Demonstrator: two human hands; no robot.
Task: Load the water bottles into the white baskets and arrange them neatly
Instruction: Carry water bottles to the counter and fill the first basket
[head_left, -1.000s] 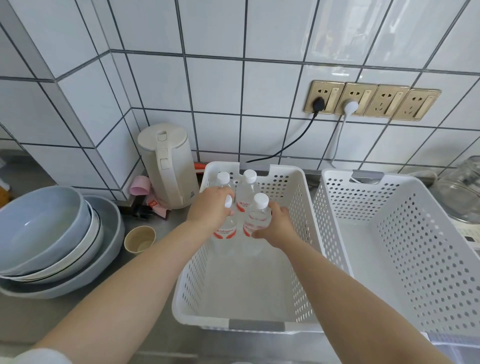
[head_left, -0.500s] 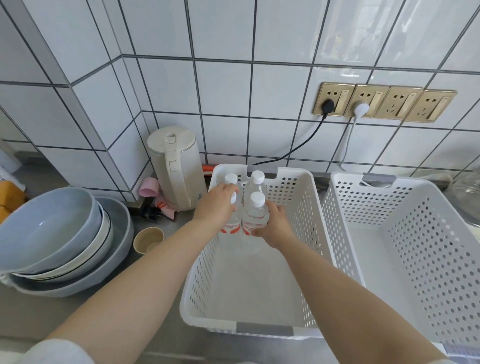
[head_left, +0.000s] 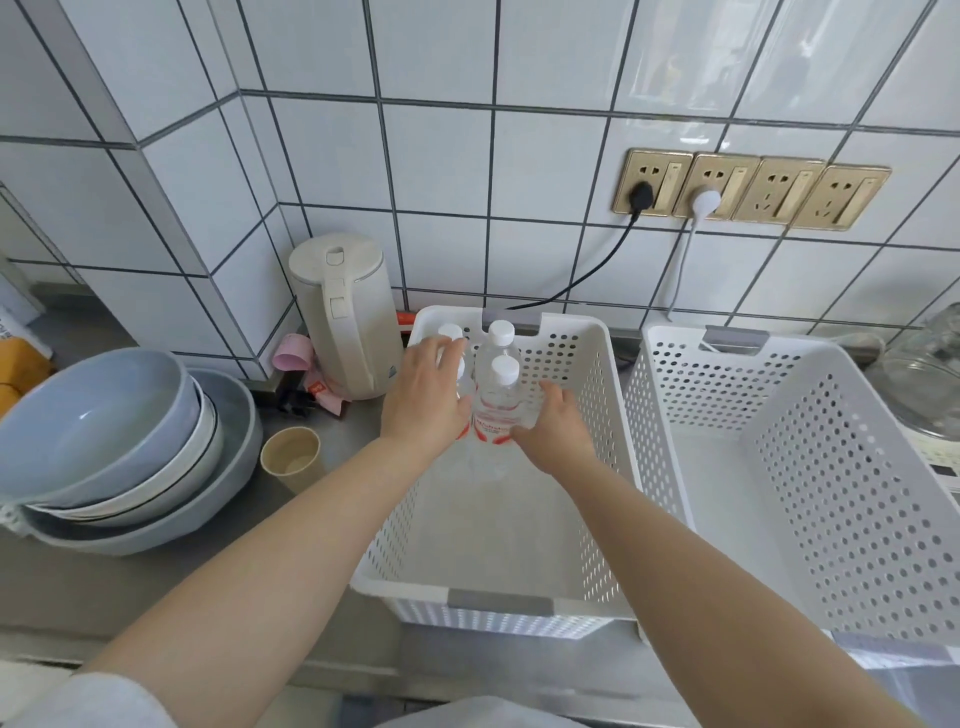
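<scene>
Several clear water bottles with white caps and red labels stand upright at the far end of the left white basket (head_left: 608, 467). My left hand (head_left: 423, 397) wraps over one bottle on the left side, mostly hiding it; its cap peeks out. My right hand (head_left: 553, 434) holds the near bottle (head_left: 498, 405) from the right. Two more bottles stand behind, one at the far left corner (head_left: 449, 332) and one beside it (head_left: 501, 338). The right white basket (head_left: 779, 415) has nothing visible inside.
A white electric kettle (head_left: 345, 322) stands left of the basket, with a beige cup (head_left: 290, 460) and stacked blue-grey bowls (head_left: 104, 447) further left. Wall sockets (head_left: 748, 189) with two cords sit behind. A glass lid (head_left: 924, 384) lies at the far right.
Both hands have held the bottles and shifted them slightly toward the basket's far left corner. The camera view has tilted down and drifted a little.
</scene>
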